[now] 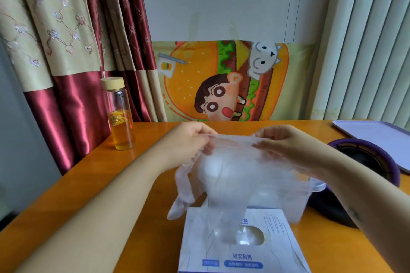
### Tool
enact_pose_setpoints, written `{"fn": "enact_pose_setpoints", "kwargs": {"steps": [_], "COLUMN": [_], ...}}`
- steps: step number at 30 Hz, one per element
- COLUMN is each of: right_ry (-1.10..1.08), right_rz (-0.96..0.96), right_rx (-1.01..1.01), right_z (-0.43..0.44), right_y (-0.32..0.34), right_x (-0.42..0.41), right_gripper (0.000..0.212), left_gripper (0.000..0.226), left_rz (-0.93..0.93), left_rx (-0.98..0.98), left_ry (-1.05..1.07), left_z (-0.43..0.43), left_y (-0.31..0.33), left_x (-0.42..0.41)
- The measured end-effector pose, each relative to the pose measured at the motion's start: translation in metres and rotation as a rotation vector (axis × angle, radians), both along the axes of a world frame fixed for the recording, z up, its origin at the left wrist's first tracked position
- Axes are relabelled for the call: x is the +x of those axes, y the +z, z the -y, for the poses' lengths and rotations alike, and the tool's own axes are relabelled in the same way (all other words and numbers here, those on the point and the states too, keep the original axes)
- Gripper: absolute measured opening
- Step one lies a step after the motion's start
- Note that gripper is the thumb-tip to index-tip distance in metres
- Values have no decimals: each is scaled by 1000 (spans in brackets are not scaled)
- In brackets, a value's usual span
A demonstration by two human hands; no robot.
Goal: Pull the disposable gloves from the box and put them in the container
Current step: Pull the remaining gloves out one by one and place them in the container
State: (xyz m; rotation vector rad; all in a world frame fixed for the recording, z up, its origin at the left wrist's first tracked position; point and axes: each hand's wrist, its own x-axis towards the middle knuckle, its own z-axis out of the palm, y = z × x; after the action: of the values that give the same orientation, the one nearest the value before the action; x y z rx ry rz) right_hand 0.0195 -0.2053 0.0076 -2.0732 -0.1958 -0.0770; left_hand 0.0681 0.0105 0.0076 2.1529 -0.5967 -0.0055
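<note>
Both hands raised above the orange wooden table [73,175], each closed in a pinch on the cuff edge of one thin, translucent plastic disposable glove [224,175]. Left hand [188,139]: thumb and fingers curled tight on the left end of the cuff. Right hand [286,142]: same grip on the right end. The cuff is drawn taut between them, probably to spread the film flat so it goes into the container without bunching. Glove body hangs down; its fingers dangle low, the leftmost ones off the box's upper-left corner, the central ones over the oval opening of the white-and-blue cardboard glove box [244,252], which sits at the near table edge. Cannot tell whether the lowest tip is clear of the opening or touching the next glove showing there. Clear, lidless plastic storage container [315,186] sits just behind the box and to the right, directly below the right wrist, seen largely through the film; contents not resolvable. Judgement: extraction roughly complete, transfer not yet done; next move a short carry back and right, then lower. Risk: light film may cling to skin on release. Bystanders: glass bottle of amber liquid with pale wooden lid [119,113] far left; dark round purple-rimmed object [368,159] and lilac tray [377,133] right.
</note>
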Motion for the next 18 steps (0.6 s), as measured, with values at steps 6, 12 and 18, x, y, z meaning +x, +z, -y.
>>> {"fn": "enact_pose_setpoints", "kwargs": {"steps": [6,12,18], "right_ry": [-149,115,106], "right_rz": [85,247,167], "right_rx": [133,-340,-573], "right_z": [15,20,10], "right_y": [-16,-6,-3], "right_x": [9,3,18], "right_gripper": [27,37,36], "left_gripper": [26,31,20], "left_rz": [-215,-280,-352], "left_rx": [24,237,330], "left_ry": [29,1,-108], "left_z": [5,13,24], "left_y": [2,7,11], "left_x": [25,52,63]}}
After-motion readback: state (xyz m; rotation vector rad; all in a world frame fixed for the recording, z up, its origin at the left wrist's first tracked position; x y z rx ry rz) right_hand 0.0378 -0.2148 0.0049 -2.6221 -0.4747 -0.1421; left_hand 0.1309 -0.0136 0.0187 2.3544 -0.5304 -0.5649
